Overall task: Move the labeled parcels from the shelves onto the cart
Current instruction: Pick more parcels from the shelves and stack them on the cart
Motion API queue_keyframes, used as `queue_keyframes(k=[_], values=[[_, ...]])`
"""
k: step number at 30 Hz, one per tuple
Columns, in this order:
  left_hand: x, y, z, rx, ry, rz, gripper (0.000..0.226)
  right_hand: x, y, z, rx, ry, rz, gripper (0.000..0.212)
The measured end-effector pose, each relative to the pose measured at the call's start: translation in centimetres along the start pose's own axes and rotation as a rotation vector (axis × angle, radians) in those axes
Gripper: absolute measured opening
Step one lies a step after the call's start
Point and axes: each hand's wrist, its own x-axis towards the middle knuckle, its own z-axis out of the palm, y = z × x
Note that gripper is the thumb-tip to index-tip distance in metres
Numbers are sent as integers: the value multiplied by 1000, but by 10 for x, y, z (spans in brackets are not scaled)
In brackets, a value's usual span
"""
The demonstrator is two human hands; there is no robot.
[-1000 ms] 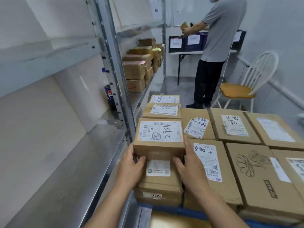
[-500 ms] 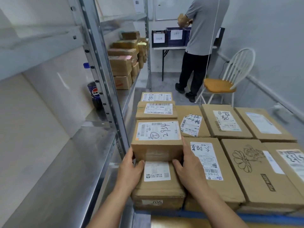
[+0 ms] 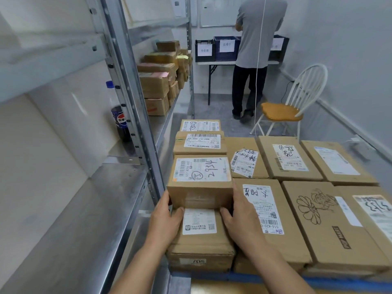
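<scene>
Left hand (image 3: 163,221) and right hand (image 3: 239,217) clasp the boxy matte cardboard parcel (image 3: 201,183) by its flat sides

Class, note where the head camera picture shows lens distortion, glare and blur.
Head view: the shelf upright slants steeply, wide-angle distortion; soft sheen on the metal shelf; the far parcels look smeared; the label on the gripped parcel reads sharp.

Brown parcels (image 3: 200,194) (white labels), blue crates (image 3: 226,48).
</scene>
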Motion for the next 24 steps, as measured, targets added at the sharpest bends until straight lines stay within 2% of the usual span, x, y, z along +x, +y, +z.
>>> queue_keyframes(k=[4, 10, 13, 15, 21, 24], values=[[-8, 6, 0, 33, 31, 1, 49, 0, 5, -5, -87, -1, -50, 74], [-41, 17, -1, 184, 141, -76, 62, -13, 14, -22, -335, 18, -118, 52], [-66, 16, 5, 291, 197, -90, 61, -31, 23, -24, -388, 202, -289, 46], [-84, 12, 11, 395, 216, -75, 63, -46, 21, -24, -382, 229, -424, 36], [-148, 14, 34, 604, 243, -116, 94, -82, 5, -16, -346, 145, -753, 22], [-177, 15, 37, 723, 351, -138, 76, -96, -3, -10, -334, 117, -868, 20]])
